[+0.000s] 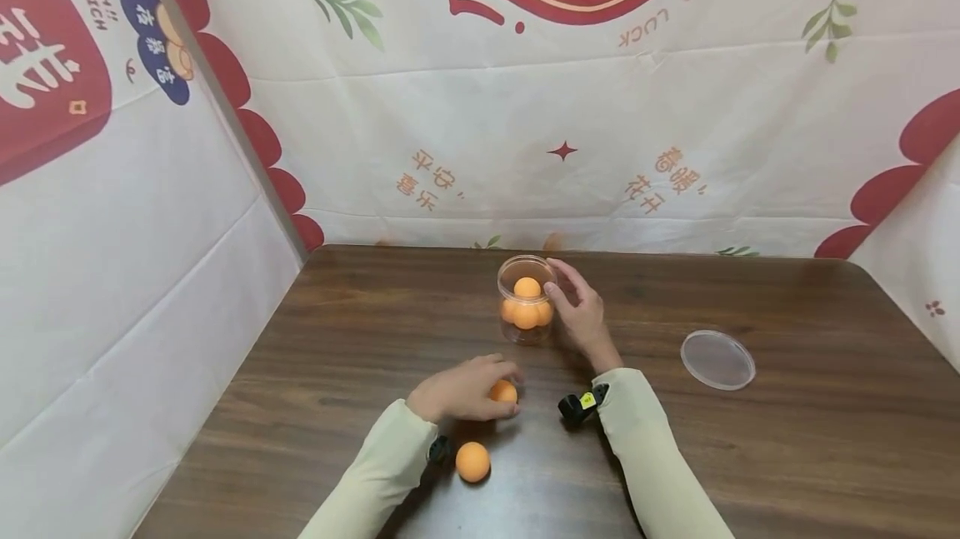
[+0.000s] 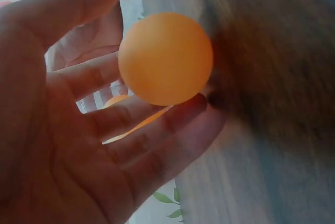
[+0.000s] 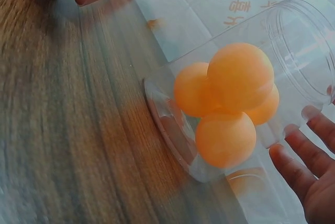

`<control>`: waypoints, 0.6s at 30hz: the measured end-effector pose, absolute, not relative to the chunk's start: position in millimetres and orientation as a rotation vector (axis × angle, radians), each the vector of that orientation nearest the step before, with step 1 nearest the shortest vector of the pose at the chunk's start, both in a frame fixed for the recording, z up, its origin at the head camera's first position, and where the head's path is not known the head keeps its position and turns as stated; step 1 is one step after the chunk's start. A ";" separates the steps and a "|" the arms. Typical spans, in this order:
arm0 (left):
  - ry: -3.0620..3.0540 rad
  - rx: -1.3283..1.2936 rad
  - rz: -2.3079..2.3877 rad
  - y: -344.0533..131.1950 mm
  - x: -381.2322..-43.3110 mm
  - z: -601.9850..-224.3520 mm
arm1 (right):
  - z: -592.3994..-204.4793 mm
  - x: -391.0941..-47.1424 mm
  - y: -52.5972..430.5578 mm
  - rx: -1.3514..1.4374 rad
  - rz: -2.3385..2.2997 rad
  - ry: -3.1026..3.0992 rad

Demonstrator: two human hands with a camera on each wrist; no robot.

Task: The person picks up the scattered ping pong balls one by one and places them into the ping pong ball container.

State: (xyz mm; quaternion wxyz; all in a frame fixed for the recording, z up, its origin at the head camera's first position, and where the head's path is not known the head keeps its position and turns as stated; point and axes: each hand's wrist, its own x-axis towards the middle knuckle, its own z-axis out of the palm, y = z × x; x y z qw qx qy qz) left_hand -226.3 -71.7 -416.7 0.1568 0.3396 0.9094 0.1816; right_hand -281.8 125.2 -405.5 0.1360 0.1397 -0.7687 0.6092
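A clear plastic jar (image 1: 527, 337) stands upright toward the back of the table, with several orange ping-pong balls (image 1: 527, 314) piled inside. My right hand (image 1: 583, 314) grips its right side near the rim, thumb in front and fingers behind. In front of the jar, my left hand (image 1: 468, 389) curls round another ping-pong ball (image 2: 166, 59), low over the tabletop. The left wrist view shows this ball against the fingers. Nearer the front, below the left hand, lies a loose ping-pong ball (image 1: 473, 462).
A round clear lid (image 1: 717, 360) lies flat on the brown wooden table (image 1: 817, 439), right of the jar. Printed white cloth (image 1: 465, 131) hangs behind the table and along both sides. Black straps with small devices (image 1: 577, 408) are on the wrists.
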 end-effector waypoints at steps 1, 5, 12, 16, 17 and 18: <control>2.600 0.971 0.524 -70.3 -225.5 -416.2 | -405.6 -281.3 126.5 0.407 1.768 -2.225; 2.609 0.950 0.523 -69.1 -224.3 -415.4 | -406.1 -280.1 126.1 0.426 1.772 -2.230; 2.599 0.969 0.493 -67.4 -224.9 -419.0 | -407.0 -277.9 126.8 0.405 1.738 -2.243; 2.628 0.987 0.465 -66.2 -224.9 -421.8 | -406.0 -277.6 127.3 0.408 1.728 -2.250; 2.636 0.993 0.460 -66.2 -224.6 -422.1 | -405.7 -277.6 127.2 0.408 1.727 -2.253; 2.641 0.995 0.462 -66.3 -224.3 -422.1 | -405.5 -277.7 127.0 0.406 1.726 -2.255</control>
